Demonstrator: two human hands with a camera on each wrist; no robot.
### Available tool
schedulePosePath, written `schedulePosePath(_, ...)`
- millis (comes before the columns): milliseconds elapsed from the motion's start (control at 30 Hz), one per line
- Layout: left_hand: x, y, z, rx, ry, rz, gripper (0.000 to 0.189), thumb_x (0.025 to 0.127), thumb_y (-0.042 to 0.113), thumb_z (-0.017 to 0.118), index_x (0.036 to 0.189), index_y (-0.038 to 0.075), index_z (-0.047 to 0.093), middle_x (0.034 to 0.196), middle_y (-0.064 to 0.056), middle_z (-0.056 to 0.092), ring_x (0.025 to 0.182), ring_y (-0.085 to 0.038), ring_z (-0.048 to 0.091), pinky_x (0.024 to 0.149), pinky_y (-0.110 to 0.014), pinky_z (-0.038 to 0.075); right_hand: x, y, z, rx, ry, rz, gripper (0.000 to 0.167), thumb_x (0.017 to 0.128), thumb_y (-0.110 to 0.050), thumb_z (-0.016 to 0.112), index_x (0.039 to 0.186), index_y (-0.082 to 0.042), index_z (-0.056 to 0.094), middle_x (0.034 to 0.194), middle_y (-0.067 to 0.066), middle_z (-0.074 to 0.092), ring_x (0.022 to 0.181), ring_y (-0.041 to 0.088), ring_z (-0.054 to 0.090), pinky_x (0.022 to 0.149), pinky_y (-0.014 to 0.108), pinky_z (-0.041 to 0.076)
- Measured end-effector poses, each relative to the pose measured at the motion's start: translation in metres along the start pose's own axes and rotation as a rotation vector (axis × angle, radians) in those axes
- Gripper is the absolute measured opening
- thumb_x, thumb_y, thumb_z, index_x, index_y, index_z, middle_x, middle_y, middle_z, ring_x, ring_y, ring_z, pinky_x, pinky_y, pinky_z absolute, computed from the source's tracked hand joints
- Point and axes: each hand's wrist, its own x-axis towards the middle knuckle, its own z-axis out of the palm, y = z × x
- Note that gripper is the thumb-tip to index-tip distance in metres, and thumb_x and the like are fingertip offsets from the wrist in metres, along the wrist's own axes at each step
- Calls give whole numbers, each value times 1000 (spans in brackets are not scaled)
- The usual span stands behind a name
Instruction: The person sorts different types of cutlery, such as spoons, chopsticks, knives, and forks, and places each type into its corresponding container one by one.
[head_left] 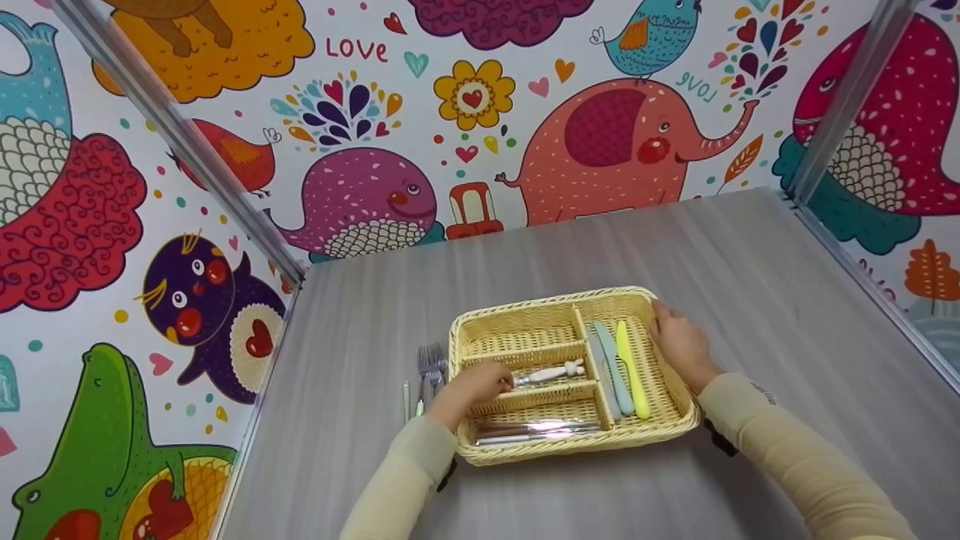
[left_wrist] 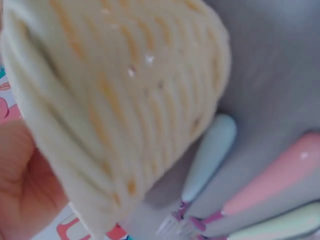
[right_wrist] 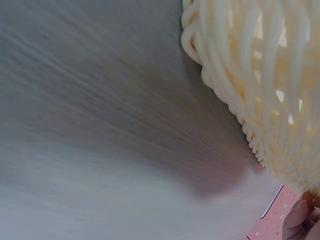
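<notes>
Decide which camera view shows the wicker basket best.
The head view: it shows nearly the whole basket, inside included. The left wrist view has only part of its woven outside, close and blurred; the right wrist view, only part of the outside, cut off by the picture's edge.

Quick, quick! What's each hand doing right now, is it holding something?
Left hand: down in the basket, at the white-handled utensil; can't tell if it's gripping it.
Right hand: closed, holding the basket's edge.
</notes>
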Motion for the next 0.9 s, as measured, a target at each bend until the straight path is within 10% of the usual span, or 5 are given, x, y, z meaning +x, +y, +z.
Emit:
schedulePosePath(267,-13,-9,-1,-3,22,48,21,94,14,50,98,6,68,93,-6,68,90,-21,63,81,-33,51,0,1,1,4,-9,9,37,91,-9,50,126,2,49,83,29,59,63,44,56,49,55,43)
schedulePosePath(400,-30,-11,-15,-257,92,21,26,94,16,49,109,0,63,106,-12,66,98,-25,61,88,-37,48,-2,0,0,11,-13,5,36,91,-9,49,124,2,50,79,27,58,58,41,54,46,53,42)
schedulePosePath(533,-54,-24,-35,-593,368,-52,28,91,9,52,114,-7,57,111,-24,61,100,-35,59,89,-43,48,-3,-2,0,5,-9,5,35,90,-8,50,123,2,51,71,23,54,47,32,47,39,47,38)
schedulePosePath(700,-85,-55,-40,-608,634,-323,25,87,-1,54,109,-12,57,106,-28,60,97,-38,59,84,-43,50,-3,-2,0,10,0,-3,35,89,-7,50,124,2,51,67,20,52,45,27,43,38,43,35)
schedulePosePath(900,-109,-77,-9,-398,419,-706,27,81,4,55,104,-10,59,104,-25,61,96,-38,58,81,-45,48,-2,-2,-2,23,-8,1,37,90,-8,48,125,3,50,67,20,52,46,24,40,38,39,33)
